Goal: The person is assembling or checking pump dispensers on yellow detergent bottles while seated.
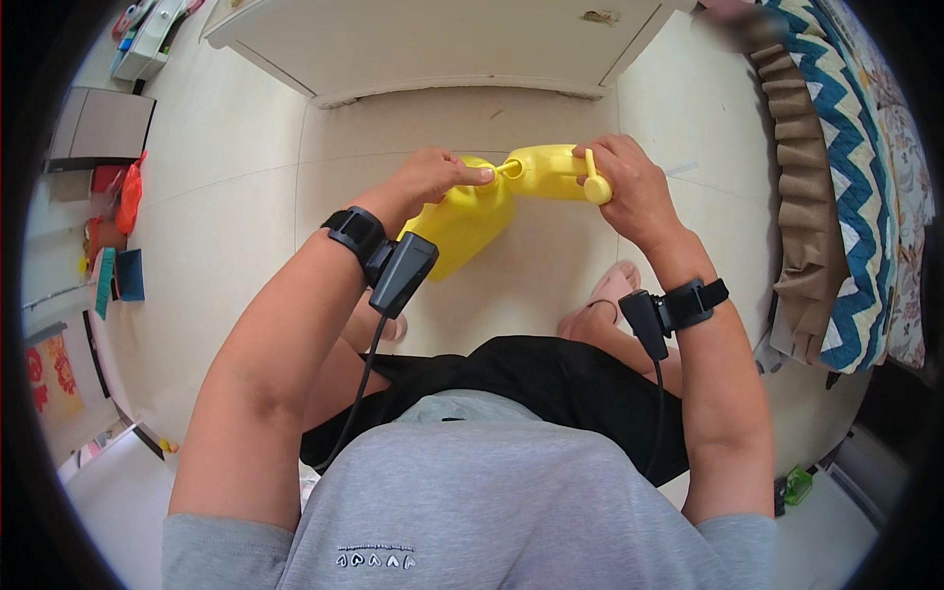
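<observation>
Over the floor in front of me, a large bright yellow plastic jug (470,224) leans at a slant. My left hand (440,177) is closed around its top, with the thumb by the neck. A smaller, paler yellow plastic bottle (547,171) lies sideways in the air, its round mouth turned toward the jug's neck. My right hand (629,182) grips the far end of this bottle. By those fingers shows a yellow piece with a round knob (597,190). Something thin and yellow spans between the two mouths; whether it is liquid or solid I cannot tell.
A white cabinet (442,49) stands ahead. To the right is a bed with a blue-and-white zigzag cover (851,197). At the left are a grey box (101,126) and a red bag (130,197). My feet in pink sandals (602,298) are on the pale tiled floor (226,226).
</observation>
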A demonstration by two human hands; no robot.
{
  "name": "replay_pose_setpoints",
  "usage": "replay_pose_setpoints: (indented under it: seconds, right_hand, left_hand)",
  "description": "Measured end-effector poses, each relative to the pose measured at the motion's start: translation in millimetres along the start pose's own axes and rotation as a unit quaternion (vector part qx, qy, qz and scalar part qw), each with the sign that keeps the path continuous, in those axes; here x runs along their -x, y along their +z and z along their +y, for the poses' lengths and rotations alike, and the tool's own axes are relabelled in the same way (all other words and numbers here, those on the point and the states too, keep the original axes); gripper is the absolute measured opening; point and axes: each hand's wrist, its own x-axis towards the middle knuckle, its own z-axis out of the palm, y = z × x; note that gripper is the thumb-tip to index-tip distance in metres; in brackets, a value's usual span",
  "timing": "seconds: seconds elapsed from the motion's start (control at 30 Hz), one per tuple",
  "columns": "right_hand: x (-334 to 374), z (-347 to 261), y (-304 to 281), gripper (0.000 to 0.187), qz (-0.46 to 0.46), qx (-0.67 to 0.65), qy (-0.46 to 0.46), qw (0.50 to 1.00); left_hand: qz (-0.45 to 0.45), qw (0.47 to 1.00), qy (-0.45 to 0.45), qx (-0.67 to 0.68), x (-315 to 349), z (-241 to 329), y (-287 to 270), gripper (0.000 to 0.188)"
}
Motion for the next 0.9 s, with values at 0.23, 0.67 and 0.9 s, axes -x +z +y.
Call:
replay_pose_setpoints:
  seconds: [0.23,0.67,0.9]
  right_hand:
    - [-2,1,0,0.031,0.022,0.006,-0.003,1.0]
    - [-2,1,2,0.025,0.001,0.008,0.003,1.0]
    - [-1,2,-1,0.024,0.018,-0.005,-0.006,1.0]
  left_hand:
    - [-0.012,1.0,0.015,-0.009,-1,7,1,0.041]
    - [0.043,0.991,0.023,-0.123,-8,2,8,0.036]
    - [-0.016,1.0,0.011,-0.004,-7,2,4,0.039]
